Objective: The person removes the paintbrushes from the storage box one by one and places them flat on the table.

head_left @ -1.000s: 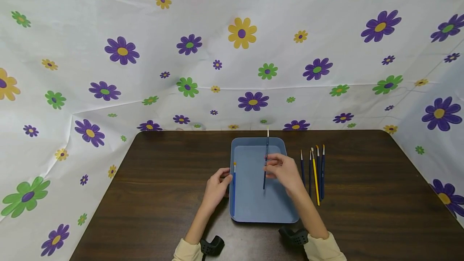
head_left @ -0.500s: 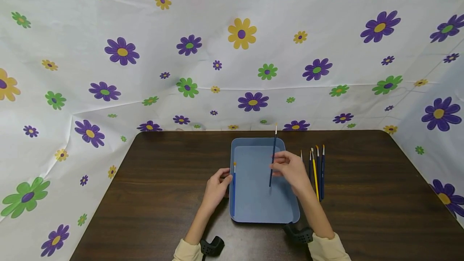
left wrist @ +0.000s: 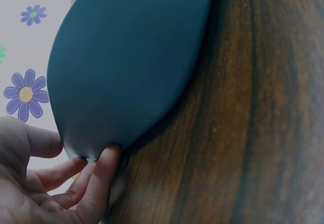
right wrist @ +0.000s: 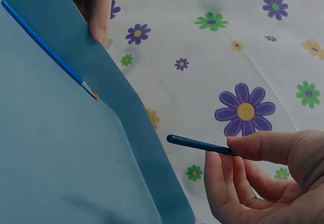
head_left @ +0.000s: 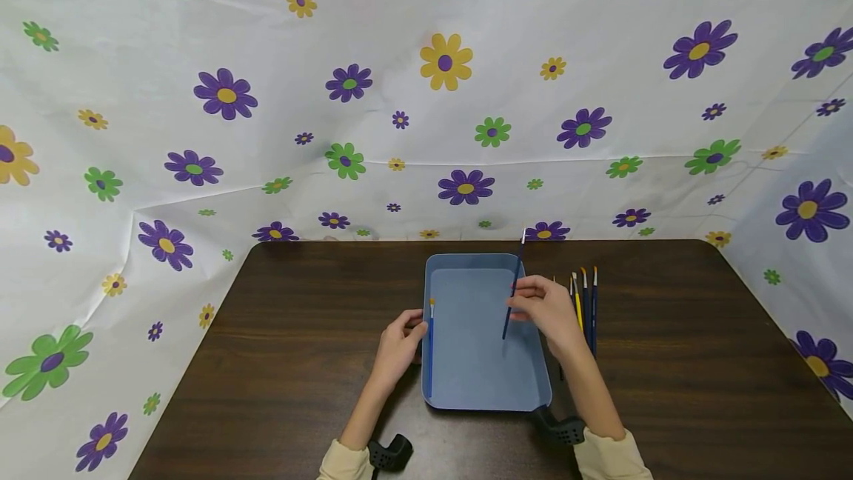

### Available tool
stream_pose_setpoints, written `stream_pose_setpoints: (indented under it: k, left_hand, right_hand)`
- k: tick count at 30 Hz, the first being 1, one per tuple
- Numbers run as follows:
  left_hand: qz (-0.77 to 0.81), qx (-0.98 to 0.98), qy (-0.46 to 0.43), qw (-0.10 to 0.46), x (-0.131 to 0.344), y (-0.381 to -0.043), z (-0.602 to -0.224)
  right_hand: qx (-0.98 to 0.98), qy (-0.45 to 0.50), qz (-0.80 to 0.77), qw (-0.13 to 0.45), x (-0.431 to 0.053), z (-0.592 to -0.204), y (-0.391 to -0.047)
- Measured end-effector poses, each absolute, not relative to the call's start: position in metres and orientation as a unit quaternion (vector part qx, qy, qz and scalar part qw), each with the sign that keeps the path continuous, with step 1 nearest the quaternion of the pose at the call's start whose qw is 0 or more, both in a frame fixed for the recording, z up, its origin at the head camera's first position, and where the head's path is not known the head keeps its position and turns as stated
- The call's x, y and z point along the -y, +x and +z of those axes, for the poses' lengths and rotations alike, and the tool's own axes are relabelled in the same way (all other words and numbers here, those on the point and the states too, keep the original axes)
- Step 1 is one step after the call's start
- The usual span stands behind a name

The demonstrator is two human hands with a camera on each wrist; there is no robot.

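A shallow blue-grey tray (head_left: 466, 369) lies on the table, with a blue paintbrush (head_left: 430, 350) inside along its left wall. My left hand (head_left: 400, 347) holds the tray's left side; in the left wrist view thumb and fingertips meet its rim and outer wall. Over the tray's right part, my right hand (head_left: 545, 313) pinches a thin dark-blue paintbrush (head_left: 517, 269), bristles pointing away from me and slightly right. The right wrist view shows that brush's rounded handle end (right wrist: 192, 143) sticking out between thumb and fingers, apart from the tray.
Several paintbrushes lie side by side on the table right of the tray, among them a yellow one (head_left: 578, 311) and a dark-blue one (head_left: 594, 310). My right hand and forearm partly cover them. A flowered white cloth (head_left: 373, 124) rises behind the dark wooden table (head_left: 286, 361).
My right hand has moved right with the pinched paintbrush, from over the tray's middle to its right side, covering more of the brushes there. The left hand and tray have stayed put.
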State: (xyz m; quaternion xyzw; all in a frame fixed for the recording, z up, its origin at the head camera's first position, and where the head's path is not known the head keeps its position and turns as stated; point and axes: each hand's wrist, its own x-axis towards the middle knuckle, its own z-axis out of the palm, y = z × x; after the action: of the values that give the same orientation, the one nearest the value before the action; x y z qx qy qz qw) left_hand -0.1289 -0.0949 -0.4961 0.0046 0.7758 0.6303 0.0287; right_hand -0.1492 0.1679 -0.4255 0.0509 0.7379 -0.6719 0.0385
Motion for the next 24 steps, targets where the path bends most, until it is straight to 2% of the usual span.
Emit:
stream_pose_setpoints:
  k: [24]
  left_hand:
    - [0.63, -0.776, 0.0, 0.031, 0.095, -0.129, -0.499]
  right_hand:
    - [-0.747, 0.077, -0.659, 0.027, -0.209, -0.42, -0.149]
